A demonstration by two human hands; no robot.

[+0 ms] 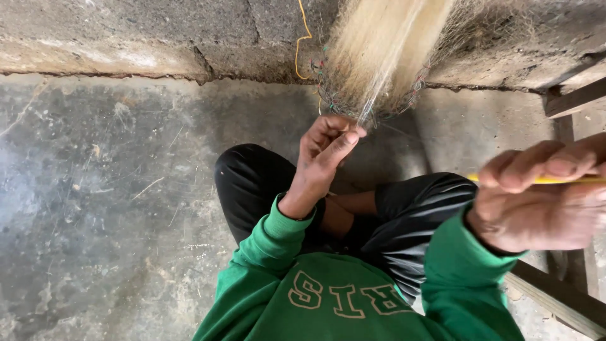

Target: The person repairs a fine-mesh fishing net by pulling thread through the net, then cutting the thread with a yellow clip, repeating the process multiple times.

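Observation:
A pale, straw-coloured fibre bundle (379,50) hangs down in front of the block wall, with a tangle of thin dark threads around its lower end. My left hand (325,151) pinches the tip of the bundle between thumb and fingers. My right hand (543,196) is raised near the right edge, closed around a thin yellow stick (555,180) that runs off to the right. Both arms wear green sleeves, and my knees in black trousers are below.
A rough concrete block wall (158,38) runs across the top. A thin orange string (303,44) dangles beside the bundle. Dusty concrete floor (107,208) spreads to the left. Wooden frame pieces (571,101) stand at the right edge.

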